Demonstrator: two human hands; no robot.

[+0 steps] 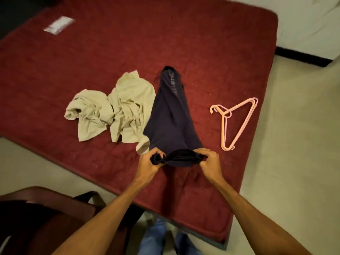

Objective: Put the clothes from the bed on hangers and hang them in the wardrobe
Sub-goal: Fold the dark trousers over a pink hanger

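Note:
A dark navy garment [170, 116] lies stretched lengthways on the red mattress [128, 43]. My left hand [149, 163] grips the bunched near edge of it on the left. My right hand [209, 161] pinches the same edge on the right, so the opening is spread between both hands. Crumpled beige clothes [117, 107] lie just left of the navy garment, touching it. A stack of pink hangers [237, 120] rests on the mattress to the right, apart from the clothes. No wardrobe is in view.
A dark brown wooden chair [46, 208] stands at the lower left beside the mattress. A white label [58, 25] lies at the far left of the mattress. Pale floor [294, 144] runs along the right, and another white-covered bed [309, 24] stands at the top right.

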